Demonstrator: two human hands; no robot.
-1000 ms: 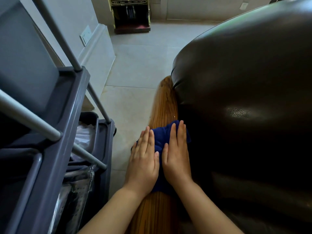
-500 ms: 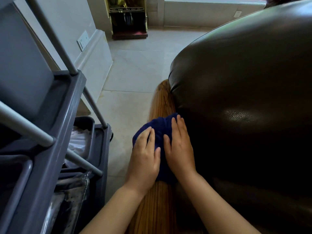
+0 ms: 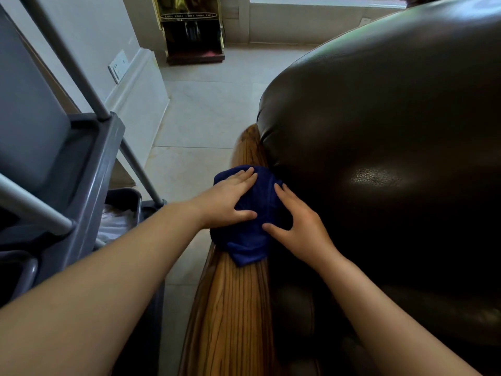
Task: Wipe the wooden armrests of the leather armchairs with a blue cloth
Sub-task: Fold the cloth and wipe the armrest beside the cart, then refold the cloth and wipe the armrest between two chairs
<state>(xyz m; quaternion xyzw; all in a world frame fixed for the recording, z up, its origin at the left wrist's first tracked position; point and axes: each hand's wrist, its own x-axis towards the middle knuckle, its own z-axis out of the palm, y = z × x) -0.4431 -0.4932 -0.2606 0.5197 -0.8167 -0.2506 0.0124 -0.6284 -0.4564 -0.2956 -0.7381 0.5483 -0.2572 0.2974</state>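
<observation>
Armrest (image 3: 233, 308) between grey cart (image 3: 89, 169), leather armchair (image 3: 393, 131).

Both bare forearms are extended forward toward the cloth (image 3: 252, 226). The left hand (image 3: 230, 202) is laid flat on the cloth's left side, fingers straight and together, thumb spread rightward. The right hand (image 3: 298, 229) is pressed on the cloth's right side, fingers splayed, thumb pointed toward the left hand.
</observation>
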